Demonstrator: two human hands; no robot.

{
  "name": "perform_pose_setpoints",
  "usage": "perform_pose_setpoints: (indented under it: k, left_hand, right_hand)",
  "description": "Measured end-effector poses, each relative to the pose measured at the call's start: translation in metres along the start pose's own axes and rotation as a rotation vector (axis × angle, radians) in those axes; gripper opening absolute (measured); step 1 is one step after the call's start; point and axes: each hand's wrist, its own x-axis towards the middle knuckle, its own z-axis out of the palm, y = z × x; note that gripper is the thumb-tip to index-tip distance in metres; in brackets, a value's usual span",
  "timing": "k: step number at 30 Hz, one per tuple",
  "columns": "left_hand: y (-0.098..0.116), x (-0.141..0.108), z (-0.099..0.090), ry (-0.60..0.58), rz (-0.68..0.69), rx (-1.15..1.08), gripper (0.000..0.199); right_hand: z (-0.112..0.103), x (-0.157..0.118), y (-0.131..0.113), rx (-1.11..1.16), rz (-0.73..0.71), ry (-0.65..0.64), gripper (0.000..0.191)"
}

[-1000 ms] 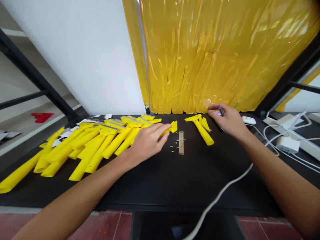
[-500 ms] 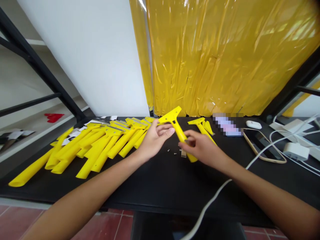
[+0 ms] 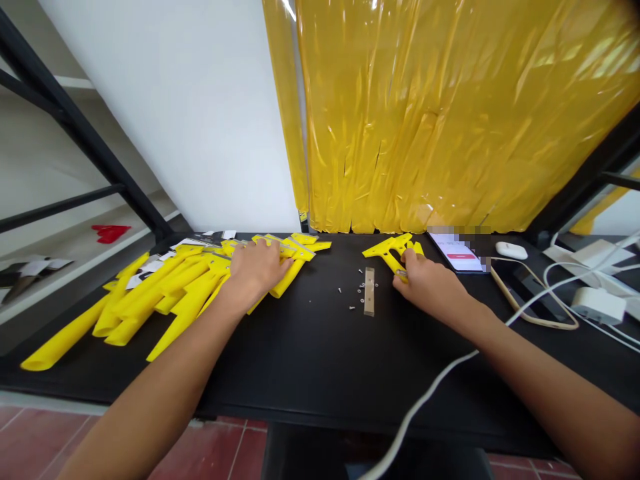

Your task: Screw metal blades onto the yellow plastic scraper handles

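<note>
Plain yellow scrapers (image 3: 60,337) on a black table (image 3: 300,373); red-tiled floor (image 3: 210,450)

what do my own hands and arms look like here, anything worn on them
Both the left hand and the right hand are bare: no gloves, and no rings show. The forearms and wrists are bare too, with no watch, bracelet, markings or cable fixed to them. No sleeves show on the parts in view.

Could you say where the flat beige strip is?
In the head view, the strip lies right of centre, between small silver screws and the right hand.
</note>
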Motion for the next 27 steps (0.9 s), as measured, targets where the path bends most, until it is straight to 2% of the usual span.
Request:
perform_pose_setpoints:
  k: [6,9,12,14,16,17,18,20,21,24,27]
  left_hand:
    - [-0.004,0.005,0.002,-0.019,0.079,-0.029,0.047]
    - [-0.001,0.001,0.0,0.02,0.086,-0.07,0.046]
    - [0.002,-0.005,-0.007,0.092,0.091,-0.134,0.04]
    - [0.006,-0.008,-0.012,0.2,0.115,-0.249,0.035]
    - [0.012,-0.01,-0.016,0.25,0.166,-0.524,0.028]
    - [0.016,-0.011,-0.017,0.218,0.199,-0.732,0.024]
    - [0.022,-0.013,-0.016,0.13,0.232,-0.972,0.023]
    - [0.034,-0.016,-0.013,-0.122,0.292,-1.455,0.023]
    - [0.041,-0.019,-0.011,-0.248,0.319,-1.621,0.027]
    - [0.059,-0.026,-0.002,-0.506,0.32,-1.878,0.029]
    - [0.071,-0.03,0.008,-0.66,0.279,-1.987,0.029]
  right_hand:
    - [0.002,-0.002,0.001,-0.107,-0.004,0.014,0.033]
    - [0.001,-0.003,0.0,-0.11,0.005,0.002,0.033]
    - [0.0,-0.003,0.0,-0.098,0.011,0.011,0.041]
    - [-0.002,0.0,0.003,-0.05,-0.006,0.085,0.048]
    - [-0.005,0.003,0.008,0.104,-0.073,0.225,0.046]
    - [-0.008,0.004,0.01,0.214,-0.121,0.303,0.042]
    - [-0.012,0.005,0.012,0.329,-0.17,0.377,0.038]
    - [-0.019,0.004,0.015,0.524,-0.242,0.496,0.032]
    - [-0.022,0.003,0.016,0.59,-0.259,0.542,0.029]
    - [-0.03,-0.004,0.014,0.777,-0.257,0.623,0.022]
    - [-0.033,-0.01,0.007,1.077,-0.251,0.574,0.021]
